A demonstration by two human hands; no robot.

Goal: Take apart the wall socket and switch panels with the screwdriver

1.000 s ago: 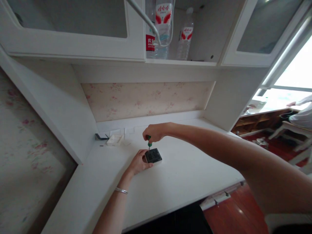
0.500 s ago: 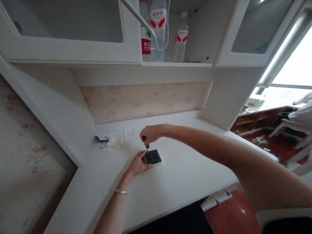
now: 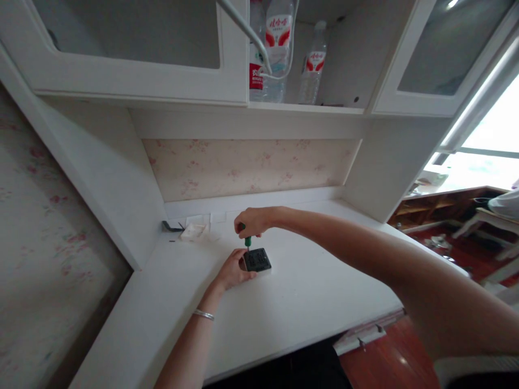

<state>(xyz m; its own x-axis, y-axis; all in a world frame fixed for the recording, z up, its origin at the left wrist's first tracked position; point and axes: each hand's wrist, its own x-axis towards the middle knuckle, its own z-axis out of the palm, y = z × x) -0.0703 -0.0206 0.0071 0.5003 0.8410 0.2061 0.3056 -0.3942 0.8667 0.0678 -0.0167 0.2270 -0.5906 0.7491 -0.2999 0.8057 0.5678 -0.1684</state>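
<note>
A small square device (image 3: 258, 260), black on its upper face with a white rim below, lies on the white desk (image 3: 308, 281); it looks like a wall socket or switch turned face down. My left hand (image 3: 234, 271), with a silver bangle on the wrist, grips its left side between thumb and fingers. Above it, my right hand (image 3: 252, 221) is closed round the green handle of a screwdriver (image 3: 247, 241). The screwdriver stands nearly upright, its tip at the device's upper left corner. Whether the tip sits in a screw is too small to tell.
White flat pieces (image 3: 193, 232) and a dark bent object (image 3: 172, 227) lie at the back left of the desk. Overhead, a cabinet shelf (image 3: 304, 109) holds plastic bottles (image 3: 313, 67), with a hanging white cable (image 3: 279, 75) in front. Side panels bound the desk.
The whole view has shifted slightly, so the scene sits a little further right. Both hands keep their hold; the screwdriver's handle shows a bit more below my right hand.
</note>
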